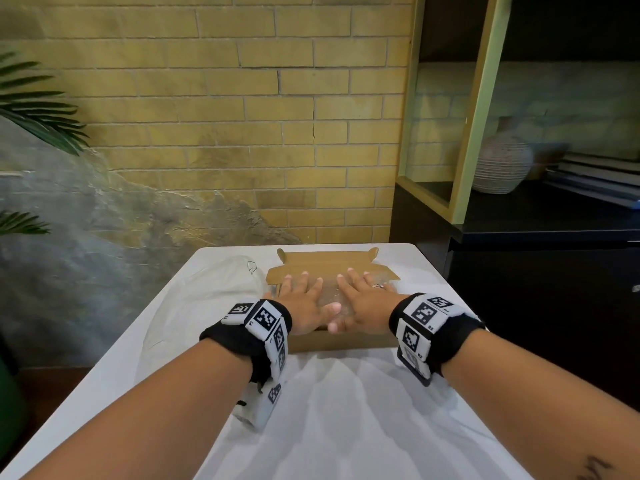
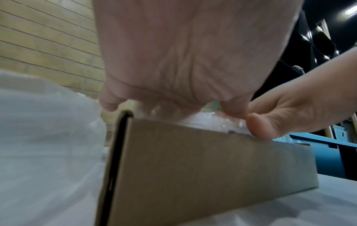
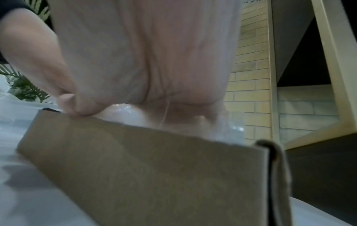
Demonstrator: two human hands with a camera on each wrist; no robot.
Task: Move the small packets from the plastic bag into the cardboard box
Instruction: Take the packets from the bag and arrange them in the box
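An open brown cardboard box (image 1: 346, 342) sits at the far end of the white table, its lid flap (image 1: 327, 262) folded back. Clear small packets (image 1: 329, 293) fill the box. My left hand (image 1: 301, 299) and right hand (image 1: 360, 294) lie flat side by side on top of the packets, fingers spread and straight, thumbs meeting near the front wall. In the left wrist view the left hand (image 2: 183, 61) presses on shiny plastic packets (image 2: 212, 120) above the box wall (image 2: 193, 168). The right wrist view shows my right hand (image 3: 146, 58) over the packets (image 3: 123, 116). A clear plastic bag (image 1: 207, 299) lies crumpled left of the box.
The table (image 1: 346, 420) is covered with a wrinkled white cloth. A brick wall stands behind it. A dark shelf unit (image 1: 540, 216) with a ribbed vase (image 1: 502, 161) and stacked books is at the right. Palm leaves (image 1: 34, 102) hang at the left.
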